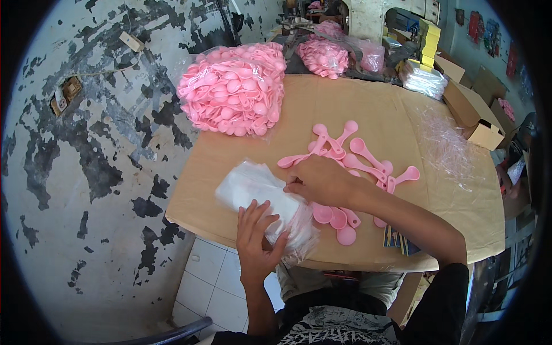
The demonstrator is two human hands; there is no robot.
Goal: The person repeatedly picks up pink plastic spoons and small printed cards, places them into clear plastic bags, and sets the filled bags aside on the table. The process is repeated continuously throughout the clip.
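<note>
Cardboard-covered worktop (368, 109) by a peeling wall | our left hand (257, 241) lies flat, fingers spread, on a stack of clear bags (253, 187) | our right hand (318, 179) pinches the stack's top edge | loose pink scoops (359, 158) just beyond it.

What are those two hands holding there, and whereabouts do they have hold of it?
A stack of clear plastic bags. The left hand presses flat on its near end; the right hand pinches its far right edge.
</note>
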